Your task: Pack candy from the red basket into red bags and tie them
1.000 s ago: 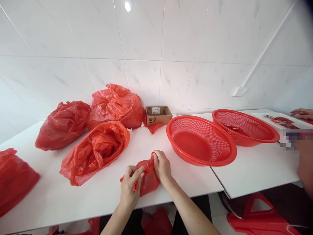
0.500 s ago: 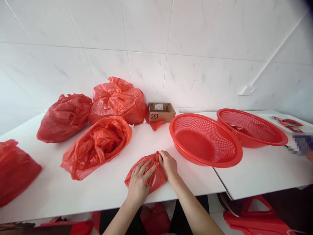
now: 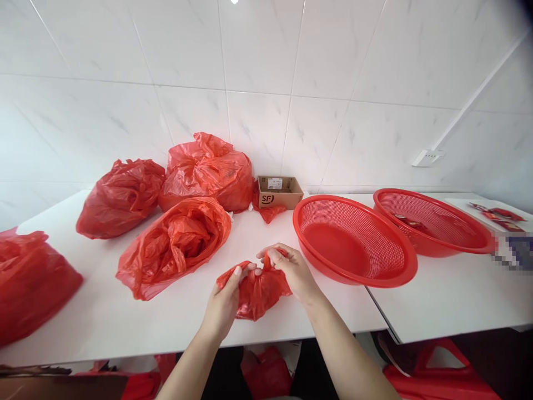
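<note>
A small red plastic bag with something bulky inside rests near the table's front edge, its top gathered. My left hand grips one end of the bag's top, thumb pressed over the plastic. On the other side, my right hand pinches the opposite end, which stands up between its fingers. The two hands are close together, with the gathered neck between them. What is in the bag cannot be made out. Just right of my right hand is a red plastic colander basket.
A second red basket holds a few small packets. Left stand an open red bag, a large full bag and two more. A cardboard box is by the wall. A person's blurred sleeve shows at right.
My hands have gone from pressing down on the bag to holding its top ends, one on each side. The bag's top is now pulled up and gathered. The view has shifted slightly.
</note>
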Available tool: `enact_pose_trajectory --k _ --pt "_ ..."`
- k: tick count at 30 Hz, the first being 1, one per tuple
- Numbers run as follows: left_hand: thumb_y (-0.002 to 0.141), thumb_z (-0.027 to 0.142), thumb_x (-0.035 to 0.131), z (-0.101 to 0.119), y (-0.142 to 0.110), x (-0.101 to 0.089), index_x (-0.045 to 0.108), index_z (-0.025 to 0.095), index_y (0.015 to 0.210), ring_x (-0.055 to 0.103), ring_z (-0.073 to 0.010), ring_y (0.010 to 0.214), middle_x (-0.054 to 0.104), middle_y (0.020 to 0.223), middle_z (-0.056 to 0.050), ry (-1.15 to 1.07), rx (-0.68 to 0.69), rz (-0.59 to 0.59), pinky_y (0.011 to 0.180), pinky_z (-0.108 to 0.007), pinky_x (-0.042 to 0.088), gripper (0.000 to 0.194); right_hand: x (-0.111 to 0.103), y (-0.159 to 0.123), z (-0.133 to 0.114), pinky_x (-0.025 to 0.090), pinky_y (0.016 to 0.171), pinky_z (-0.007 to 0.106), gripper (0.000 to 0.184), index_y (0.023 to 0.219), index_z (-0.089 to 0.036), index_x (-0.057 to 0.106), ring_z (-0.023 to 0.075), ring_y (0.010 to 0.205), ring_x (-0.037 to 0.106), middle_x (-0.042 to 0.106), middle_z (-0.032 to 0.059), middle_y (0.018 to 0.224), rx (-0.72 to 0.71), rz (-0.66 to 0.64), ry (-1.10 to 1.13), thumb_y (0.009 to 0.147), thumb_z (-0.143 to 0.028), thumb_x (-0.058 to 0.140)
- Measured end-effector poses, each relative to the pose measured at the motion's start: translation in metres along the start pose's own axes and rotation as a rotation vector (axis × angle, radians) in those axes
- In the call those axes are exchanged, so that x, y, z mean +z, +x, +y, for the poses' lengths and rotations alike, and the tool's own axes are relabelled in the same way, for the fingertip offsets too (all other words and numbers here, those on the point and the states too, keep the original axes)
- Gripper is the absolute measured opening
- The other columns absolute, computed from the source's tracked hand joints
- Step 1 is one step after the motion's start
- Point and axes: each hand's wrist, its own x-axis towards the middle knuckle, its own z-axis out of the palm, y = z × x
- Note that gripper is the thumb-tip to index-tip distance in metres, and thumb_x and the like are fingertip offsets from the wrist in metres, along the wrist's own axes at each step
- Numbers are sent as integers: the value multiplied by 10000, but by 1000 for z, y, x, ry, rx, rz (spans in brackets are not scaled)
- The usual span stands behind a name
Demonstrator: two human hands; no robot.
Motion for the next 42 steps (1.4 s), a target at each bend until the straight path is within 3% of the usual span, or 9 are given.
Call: enact_pose_trajectory --k 3,6,10,14,19,24,30,34,42 --pt "870 440 633 9 8 9 712 188 1129 679 -229 926 736 998 -83 30 -93 -93 892 -376 507 370 8 9 -6 445 911 362 249 856 -210 639 211 1039 567 630 81 1089 -139 24 -278 940 -417 529" --pt "748 363 782 13 13 15 760 147 937 654 -203 784 718 811 -57 63 -141 -162 806 -330 507 288 10 18 -12 414 970 376 286 760 -196 605 220 1151 523 595 84 1213 -179 -127 -448 944 -403 533" --pt "763 418 757 12 14 15 681 137 703 512 -116 566 588 613 3 41 -134 -83 570 -242 418 298 4 22 -12 454 786 318 324 848 -209 557 168 867 590 638 37 964 -58 -265 -428 982 -480 440" --pt "800 437 718 7 13 11 537 150 566 363 -59 494 433 526 56 -5 -95 11 502 -201 313 412 -2 17 -4 389 626 267 217 935 -235 467 141 631 532 579 -38 710 40 -227 -427 990 -440 421" --pt "813 408 713 6 13 14 692 151 717 533 -107 614 585 624 4 -2 -81 20 606 -221 423 275 5 2 -15 292 523 231 113 975 -247 433 107 474 393 421 -100 550 -40 62 -357 969 -352 474" --pt "816 352 721 10 11 10 751 213 950 654 -205 883 703 827 -38 29 -37 0 818 -309 491 195 19 -23 -17 318 522 232 113 1006 -236 444 111 494 400 395 -95 554 -40 150 -248 963 -335 476" --pt "761 250 777 11 13 -3 768 244 828 603 -169 872 660 885 -24 181 105 -52 853 -291 455 68 9 -33 5 402 571 263 165 1070 -228 498 128 563 484 510 -54 654 -35 122 -401 907 -237 516" --pt "649 136 841 19 16 -8 793 235 824 574 -190 877 664 825 -42 288 166 -125 842 -288 445 206 -2 -28 8 494 870 344 429 1262 -253 534 197 1054 606 619 74 1200 -188 40 -418 851 -129 540" --pt "790 253 758 16 10 -11 757 251 824 661 -146 802 734 851 -15 160 78 -93 770 -252 500 34 -14 -23 40 521 820 330 212 1091 -206 659 188 938 675 717 66 1021 36 -106 -112 910 -208 547"
